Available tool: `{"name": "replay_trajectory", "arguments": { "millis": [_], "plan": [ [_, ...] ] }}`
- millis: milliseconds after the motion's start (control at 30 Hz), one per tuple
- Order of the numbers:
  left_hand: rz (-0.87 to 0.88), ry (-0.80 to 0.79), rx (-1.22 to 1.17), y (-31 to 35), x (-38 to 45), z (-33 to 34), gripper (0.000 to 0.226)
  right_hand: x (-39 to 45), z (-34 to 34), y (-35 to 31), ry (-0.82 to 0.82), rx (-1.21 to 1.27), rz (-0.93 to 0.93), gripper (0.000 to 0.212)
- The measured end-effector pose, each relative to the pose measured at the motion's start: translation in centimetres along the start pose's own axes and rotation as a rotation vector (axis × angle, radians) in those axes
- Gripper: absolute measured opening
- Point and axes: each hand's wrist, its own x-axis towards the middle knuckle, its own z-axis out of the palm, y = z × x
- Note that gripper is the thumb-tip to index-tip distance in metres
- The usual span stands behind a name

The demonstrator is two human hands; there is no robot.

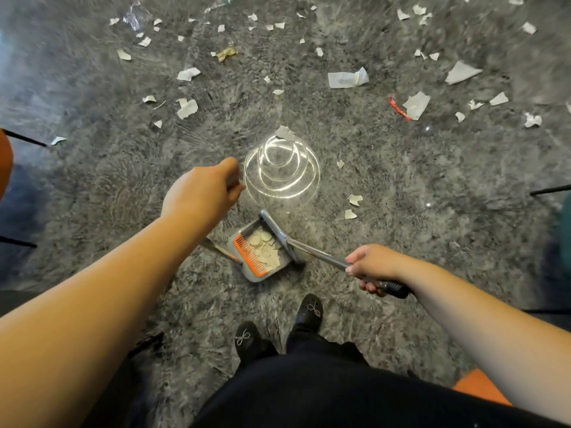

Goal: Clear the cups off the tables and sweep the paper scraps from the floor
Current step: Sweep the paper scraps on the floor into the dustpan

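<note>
Both arms extended fwd, left hand (202,189) fisted (knuckles up), right hand (372,267) lower, fingers (369,285) curled under

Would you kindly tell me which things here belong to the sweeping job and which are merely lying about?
Part of the job:
- dustpan, some scraps already inside
- broom, gripped by the right hand
- dustpan handle, held by the left hand
- paper scraps across the floor

Just there:
- shoes
- chair legs
- ceiling-light reflection

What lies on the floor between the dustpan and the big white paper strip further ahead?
In the head view, between the dustpan and the paper strip lie a bright ring-shaped light reflection and one grey scrap.
</note>
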Motion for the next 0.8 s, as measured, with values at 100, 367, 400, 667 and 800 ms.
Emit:
{"name": "replay_trajectory", "arguments": {
  "millis": [100, 367, 400, 667, 800],
  "plan": [
    [-0.005, 0.001, -0.024, 0.2, 0.9, -0.5, 0.020, -1.0, -0.4, 0.4, -0.005, 0.066, 0.002, 0.025],
    [0.082, -0.013, -0.090, 2.7, 2.1, -1.7, 0.020, -2.8, -1.3, 1.5, 0.117, 0.162, -0.035, 0.034],
    [0.104, -0.015, -0.090, 3.2, 2.3, -1.9, 0.020, -3.0, -1.5, 1.6, 0.139, 0.180, -0.039, 0.034],
    [0.340, -0.074, -0.014, 7.7, 7.4, -3.1, 0.020, -4.5, -3.5, 2.8, 0.316, 0.379, -0.011, 0.033],
    [0.437, -0.127, 0.003, 10.0, 10.6, -2.6, 0.021, -4.6, -4.3, 3.7, 0.400, 0.457, 0.035, 0.040]
  ]
}}
